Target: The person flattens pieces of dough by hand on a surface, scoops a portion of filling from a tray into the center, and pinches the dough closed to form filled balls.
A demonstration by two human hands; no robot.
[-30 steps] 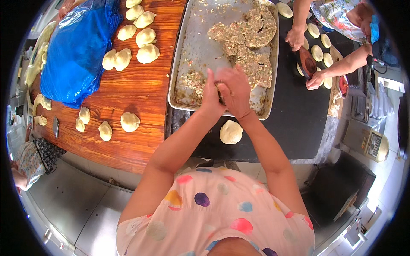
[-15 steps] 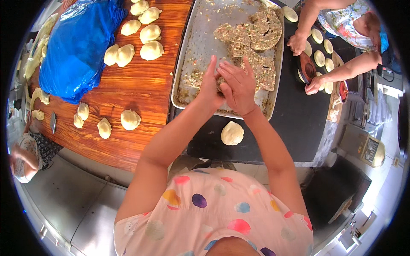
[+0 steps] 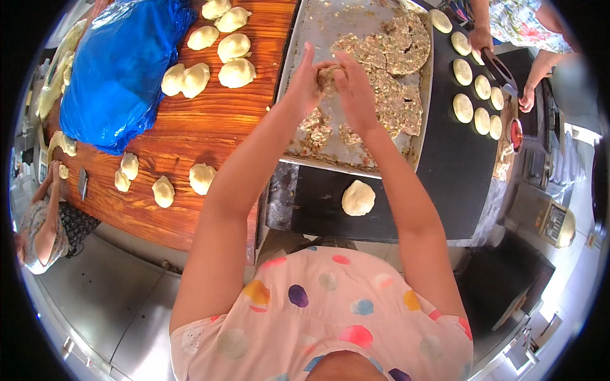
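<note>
Over the tray, my left hand point(image 3: 307, 84) and my right hand point(image 3: 357, 95) are cupped around a clump of chopped filling point(image 3: 328, 80), which shows between them. The metal tray point(image 3: 325, 26) below has a thick, cracked layer of the same speckled filling point(image 3: 397, 108) on its right side and loose crumbs at the lower middle. A round ball of pale dough point(image 3: 358, 198) rests on the black work surface point(image 3: 318, 197), just in front of the tray and nearer to me.
Dough lumps point(image 3: 237, 73) and a blue plastic bag point(image 3: 117, 70) lie on the wooden table point(image 3: 216, 130) at left. Flattened dough discs point(image 3: 463, 108) line the right, where a co-worker's hand point(image 3: 481, 39) holds a dark paddle-like tool point(image 3: 502, 71). Another person point(image 3: 44, 222) works at far left.
My hands have moved farther away and opened slightly around the clump, so more of it shows. The co-worker's tool has shifted right, baring more discs. The person at left now has both hands together.
</note>
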